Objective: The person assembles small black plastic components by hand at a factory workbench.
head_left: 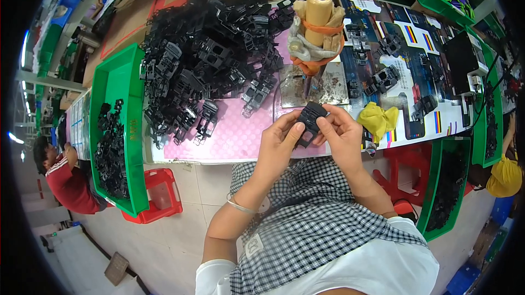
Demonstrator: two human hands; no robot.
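**Head view: both hands on one black plastic part**

Head view looks down on a long table (240, 142) under a pink mat. The biggest mass on it is a heap of black plastic parts (208, 59), spreading toward ten o'clock from the hands. A green tray (117, 81) at nine o'clock holds more such pieces. At twelve o'clock stands a press handle wrapped in cloth and orange bands (316, 27). A yellow cloth (378, 119) lies at three o'clock, just beside the hands. At centre, the left hand (279, 142) and right hand (342, 133) both pinch a small black plastic part (310, 120), held just above the table's near edge.
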